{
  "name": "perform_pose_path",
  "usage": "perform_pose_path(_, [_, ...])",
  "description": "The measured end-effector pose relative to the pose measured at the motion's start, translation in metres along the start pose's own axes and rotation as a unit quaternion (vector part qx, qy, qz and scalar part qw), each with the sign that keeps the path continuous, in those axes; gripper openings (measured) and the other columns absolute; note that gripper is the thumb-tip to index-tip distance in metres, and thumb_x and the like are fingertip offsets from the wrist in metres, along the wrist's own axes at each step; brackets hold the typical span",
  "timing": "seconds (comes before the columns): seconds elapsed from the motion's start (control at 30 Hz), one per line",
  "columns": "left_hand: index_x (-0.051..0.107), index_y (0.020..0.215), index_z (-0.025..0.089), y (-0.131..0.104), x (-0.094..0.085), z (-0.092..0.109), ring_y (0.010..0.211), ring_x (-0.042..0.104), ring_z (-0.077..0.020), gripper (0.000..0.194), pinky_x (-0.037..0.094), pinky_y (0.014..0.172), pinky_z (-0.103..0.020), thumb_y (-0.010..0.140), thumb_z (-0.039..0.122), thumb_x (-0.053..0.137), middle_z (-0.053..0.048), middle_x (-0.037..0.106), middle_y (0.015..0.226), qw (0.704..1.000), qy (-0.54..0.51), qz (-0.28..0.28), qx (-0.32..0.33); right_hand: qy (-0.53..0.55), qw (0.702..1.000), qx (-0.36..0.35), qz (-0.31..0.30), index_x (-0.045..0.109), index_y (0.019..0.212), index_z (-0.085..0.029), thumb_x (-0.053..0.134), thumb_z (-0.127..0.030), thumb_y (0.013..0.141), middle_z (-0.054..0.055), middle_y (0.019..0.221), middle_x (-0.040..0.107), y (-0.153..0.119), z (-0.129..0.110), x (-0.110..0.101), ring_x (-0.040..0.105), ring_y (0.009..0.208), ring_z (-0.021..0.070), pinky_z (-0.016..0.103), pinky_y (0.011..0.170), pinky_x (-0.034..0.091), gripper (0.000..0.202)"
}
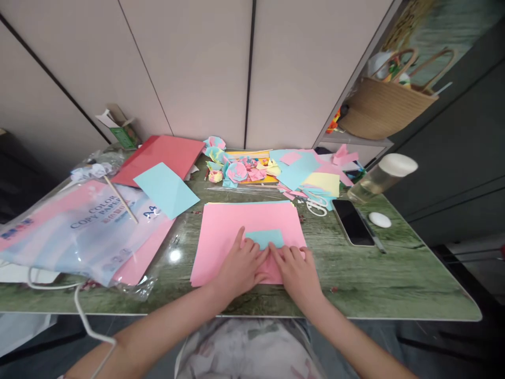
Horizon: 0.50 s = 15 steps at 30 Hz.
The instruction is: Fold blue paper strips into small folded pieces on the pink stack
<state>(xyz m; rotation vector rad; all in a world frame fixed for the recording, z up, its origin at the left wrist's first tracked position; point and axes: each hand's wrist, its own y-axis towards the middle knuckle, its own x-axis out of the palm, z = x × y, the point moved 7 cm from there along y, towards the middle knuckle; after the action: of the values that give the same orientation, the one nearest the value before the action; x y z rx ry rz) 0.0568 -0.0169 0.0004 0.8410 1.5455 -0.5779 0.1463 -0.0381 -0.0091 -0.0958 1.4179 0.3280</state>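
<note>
A small light-blue piece of paper (265,237) lies on a stack of pink paper (223,221) in front of me. My left hand (245,260) is at its lower left, fingers bent with the tips pressed at the paper's near edge. On the lower right, my right hand (295,266) holds the same edge, its index finger close to the left fingertips. Both hands are closed on the blue paper, and its near edge is hidden under the fingers.
Folded paper flowers (237,172) and loose colored sheets (302,171) lie along the back. White-handled scissors (316,205), a phone (353,223) and a lidded bottle (381,179) are right. Leftward are a blue sheet (166,190), a red folder (161,155) and a copy paper bag (90,226).
</note>
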Motion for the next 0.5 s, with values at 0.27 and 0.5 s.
perform_pose_path(0.27, [0.049, 0.115, 0.017, -0.023, -0.007, -0.012, 0.105, 0.042, -0.0262, 0.051, 0.008, 0.099, -0.054, 0.081, 0.05, 0.031, -0.012, 0.056, 0.102, 0.999, -0.013, 0.024, -0.038, -0.043, 0.998, -0.033, 0.012, 0.049, 0.113, -0.008, 0.042, -0.01, 0.079, 0.01, 0.082, 0.055, -0.005, 0.007, 0.004, 0.045, 0.081, 0.0223, 0.039, 0.077, 0.031, 0.035])
perform_pose_path(0.5, [0.049, 0.112, 0.016, -0.039, 0.0, -0.02, 0.117, 0.034, -0.0265, 0.045, 0.013, 0.099, -0.05, 0.083, 0.046, 0.032, -0.012, 0.05, 0.117, 0.996, -0.051, 0.051, -0.057, -0.007, 0.999, -0.03, 0.02, 0.056, 0.099, -0.012, 0.043, -0.01, 0.078, 0.009, 0.08, 0.056, -0.003, 0.015, 0.0, 0.046, 0.081, 0.021, 0.037, 0.078, 0.028, 0.024])
